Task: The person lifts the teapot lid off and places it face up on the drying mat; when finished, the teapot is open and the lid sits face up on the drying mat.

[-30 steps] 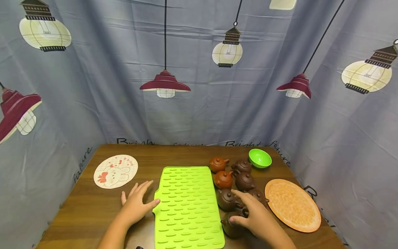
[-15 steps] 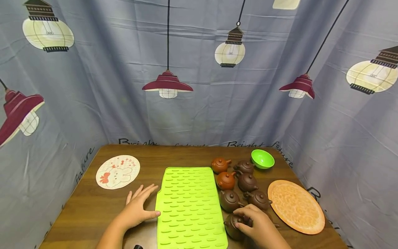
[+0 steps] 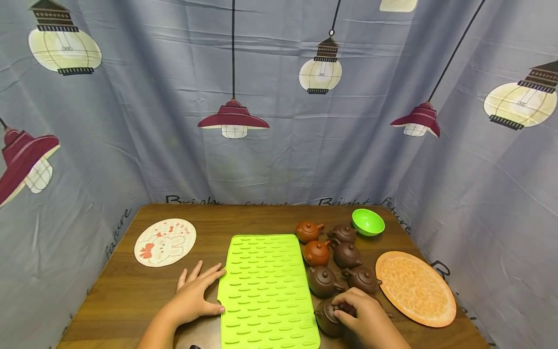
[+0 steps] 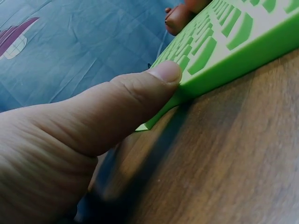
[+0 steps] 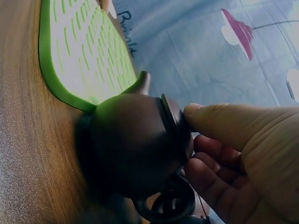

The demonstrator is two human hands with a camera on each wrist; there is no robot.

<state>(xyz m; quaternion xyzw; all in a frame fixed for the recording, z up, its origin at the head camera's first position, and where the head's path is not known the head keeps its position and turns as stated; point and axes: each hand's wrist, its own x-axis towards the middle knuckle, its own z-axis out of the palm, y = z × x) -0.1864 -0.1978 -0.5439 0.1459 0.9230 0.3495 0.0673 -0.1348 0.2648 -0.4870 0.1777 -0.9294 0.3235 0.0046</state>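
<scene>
Right hand (image 3: 365,317) curls over the nearest dark brown teapot (image 3: 328,325), thumb and fingertips pinching its lid (image 5: 176,126); whether that lid is seated or slightly lifted, I cannot tell. The pot stands upright on the table (image 3: 109,300), just beside the right edge of a bright green ridged mat (image 3: 268,291), its spout (image 5: 142,84) pointing toward the mat. The left hand (image 3: 192,300) lies at the mat's left side with its fingers spread, thumb tip touching the edge. Beyond the pinched pot stand two reddish-brown teapots (image 3: 317,254) and four dark brown teapots (image 3: 321,282), close together, with another partly hidden behind the right hand. A green bowl (image 3: 368,224) sits near the far right corner, an orange round placemat (image 3: 416,288) lies right of the pots, and a round rabbit-print mat (image 3: 165,242) lies well apart at far left. A blue-grey curtain (image 3: 270,169) hangs behind.
</scene>
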